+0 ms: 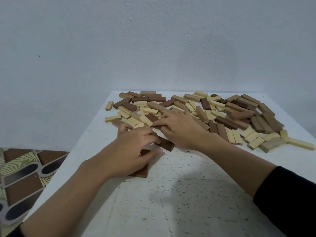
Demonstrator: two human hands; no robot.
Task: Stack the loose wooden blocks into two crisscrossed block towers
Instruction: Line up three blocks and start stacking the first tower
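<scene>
Several loose wooden blocks (222,110), pale, tan and dark brown, lie scattered across the far half of the white table (179,202). My left hand (130,151) holds a dark brown block (166,144) between fingers and thumb, just above a low flat group of brown blocks (142,171) that my palm mostly hides. My right hand (179,129) lies palm down at the near edge of the pile, its fingertips curled onto blocks there (153,118); what it grips, if anything, is hidden.
The table's left edge runs diagonally, with a patterned brown and cream floor mat (25,177) below it. A pale blue wall (153,48) stands right behind the table. Speckled table surface (196,177) lies between my forearms.
</scene>
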